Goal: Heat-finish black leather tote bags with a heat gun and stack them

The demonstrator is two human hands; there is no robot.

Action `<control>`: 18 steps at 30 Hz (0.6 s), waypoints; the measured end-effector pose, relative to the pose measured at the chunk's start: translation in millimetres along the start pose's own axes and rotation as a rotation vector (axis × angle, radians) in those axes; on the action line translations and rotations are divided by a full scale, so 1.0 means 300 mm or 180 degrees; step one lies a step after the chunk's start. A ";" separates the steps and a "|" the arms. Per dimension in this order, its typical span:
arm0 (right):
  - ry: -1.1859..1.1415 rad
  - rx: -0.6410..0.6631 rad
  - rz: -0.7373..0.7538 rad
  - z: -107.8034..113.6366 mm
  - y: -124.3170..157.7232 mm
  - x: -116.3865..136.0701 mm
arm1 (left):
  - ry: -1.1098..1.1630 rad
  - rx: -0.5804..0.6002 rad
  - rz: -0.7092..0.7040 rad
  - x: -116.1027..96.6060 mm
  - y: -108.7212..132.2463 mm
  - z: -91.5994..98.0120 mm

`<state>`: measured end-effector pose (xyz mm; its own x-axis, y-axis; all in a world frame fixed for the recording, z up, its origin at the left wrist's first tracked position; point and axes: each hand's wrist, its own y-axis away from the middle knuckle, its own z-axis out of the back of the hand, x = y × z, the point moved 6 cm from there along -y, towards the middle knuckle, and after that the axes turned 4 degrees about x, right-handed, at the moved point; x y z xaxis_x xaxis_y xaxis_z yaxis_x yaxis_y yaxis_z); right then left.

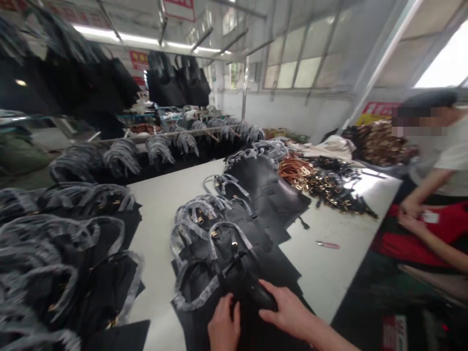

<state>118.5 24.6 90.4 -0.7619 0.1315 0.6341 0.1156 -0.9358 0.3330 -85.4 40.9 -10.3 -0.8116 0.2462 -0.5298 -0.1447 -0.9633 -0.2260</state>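
Note:
Black bags (pixel 270 243) with plastic-wrapped handles lie overlapped in a row on the pale table (pixel 161 195). At the near end of the row, my left hand (pixel 224 324) rests on the front bag, its fingers curled, with a dark strap or edge close to the fingertips. Just to its right, my right hand (pixel 288 309) has its thumb and fingers around a dark rounded part of the same bag. A wrapped handle (pixel 197 300) loops to the left of my hands, and gold buckles (pixel 234 243) show above them.
More wrapped-handle bags (pixel 40 243) are piled at the left. Pliers with red grips (pixel 328 244) lie on the right side of the table. Brown straps (pixel 294 170) and black straps with gold hardware (pixel 332 183) sit farther back. A person (pixel 442 161) handles red material (pixel 420 239) at the right.

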 end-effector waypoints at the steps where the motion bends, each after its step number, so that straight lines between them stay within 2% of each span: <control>1: -0.0030 -0.0025 -0.0114 0.008 0.031 -0.032 | 0.0005 0.0051 0.0217 0.015 -0.048 0.016; 4: -0.0171 -0.0075 -0.0369 0.001 0.110 -0.121 | -0.0216 0.0257 0.0788 0.039 -0.154 0.053; 6: -0.0258 -0.0091 -0.0482 -0.012 0.141 -0.173 | -0.0464 0.0445 0.0878 0.030 -0.184 0.051; 9: -0.0406 -0.0116 -0.0550 -0.020 0.163 -0.223 | -0.0657 0.0570 0.0613 -0.020 -0.195 0.019; 12: -0.0464 -0.0229 -0.0602 -0.015 0.182 -0.240 | -0.0485 0.0276 0.0130 -0.093 -0.225 -0.001; 14: -0.0457 -0.0302 -0.0667 -0.008 0.188 -0.241 | -0.0298 0.0138 -0.0034 -0.122 -0.279 -0.010; 16: -0.0512 -0.0284 -0.0681 0.008 0.176 -0.240 | -0.0185 0.0372 0.0253 -0.112 -0.366 -0.036; 18: -0.0638 -0.0267 -0.0659 0.057 0.151 -0.243 | -0.0155 0.0978 0.0794 -0.083 -0.456 -0.084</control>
<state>190.3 -21.9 71.1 -0.6217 0.3765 0.6868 -0.0886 -0.9051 0.4159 -31.0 169.3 13.3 -0.8680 0.0025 -0.4965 -0.0964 -0.9818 0.1636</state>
